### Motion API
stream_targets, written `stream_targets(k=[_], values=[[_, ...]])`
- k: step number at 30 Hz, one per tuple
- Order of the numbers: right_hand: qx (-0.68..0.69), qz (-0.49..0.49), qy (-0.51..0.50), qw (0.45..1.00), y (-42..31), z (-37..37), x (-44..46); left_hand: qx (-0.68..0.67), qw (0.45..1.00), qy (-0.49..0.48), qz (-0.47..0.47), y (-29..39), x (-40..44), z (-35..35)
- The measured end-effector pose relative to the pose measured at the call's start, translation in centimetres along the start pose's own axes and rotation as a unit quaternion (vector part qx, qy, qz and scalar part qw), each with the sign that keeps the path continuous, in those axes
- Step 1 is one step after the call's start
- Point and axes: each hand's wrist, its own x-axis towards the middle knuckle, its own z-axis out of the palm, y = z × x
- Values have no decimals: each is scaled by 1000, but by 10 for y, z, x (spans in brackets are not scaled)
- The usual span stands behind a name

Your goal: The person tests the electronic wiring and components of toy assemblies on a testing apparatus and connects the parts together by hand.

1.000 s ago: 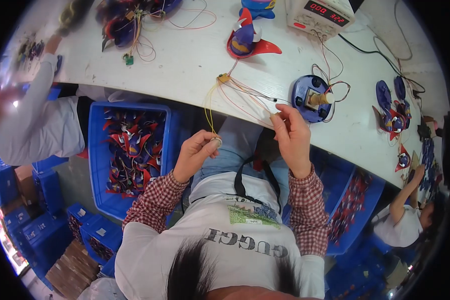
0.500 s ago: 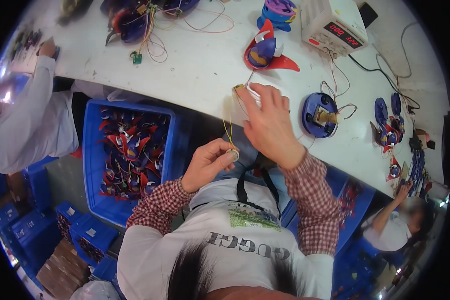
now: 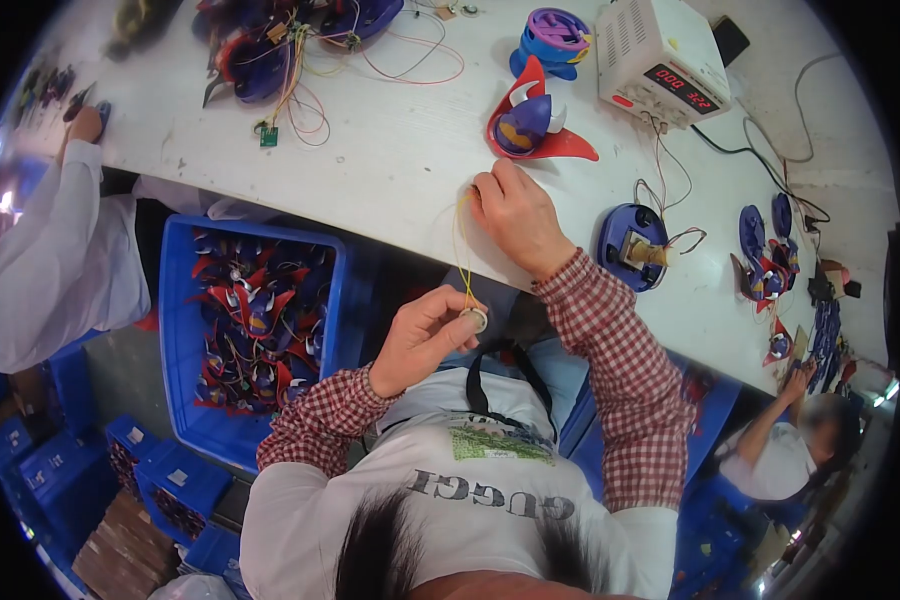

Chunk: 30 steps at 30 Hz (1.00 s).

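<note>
My left hand [image 3: 425, 338] pinches a small round disc with a metal rim [image 3: 477, 320] between thumb and fingers, in front of the table edge. Two thin yellow wires [image 3: 462, 245] run up from the disc to my right hand [image 3: 518, 218]. The fingers of that hand are closed on the wires' upper end, over the table's edge; whatever else they may hold is hidden. Just beyond my right hand sits a purple figure head with red wings and white horns [image 3: 523, 125], on the white table [image 3: 370, 165].
A power supply [image 3: 660, 65] with a lit display stands at the back, near a round purple base [image 3: 633, 248] with wires. Wired purple parts [image 3: 260, 65] lie at the back left. A blue crate [image 3: 178, 350] holds many figures. Co-workers [image 3: 45, 260] sit on both sides.
My right hand has drawn its fingers together and turned; the small board seen by its fingertips no longer shows. My left hand still holds the disc. The whole view has shifted slightly.
</note>
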Motion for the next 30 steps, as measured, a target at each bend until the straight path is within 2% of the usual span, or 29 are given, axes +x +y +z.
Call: stream_targets(k=[10,21,26,30], values=[[-13,-87,23,996,21,2,0,-35,998,56,-19,-9,17,13],[-29,-69,33,997,18,3,-6,-27,998,61,-18,-20,22,22],[25,-18,-3,1000,13,-11,-9,-18,998,64,-17,-22,24,25],[144,-23,61,987,26,-47,-11,-30,997,66,-21,-22,27,28]])
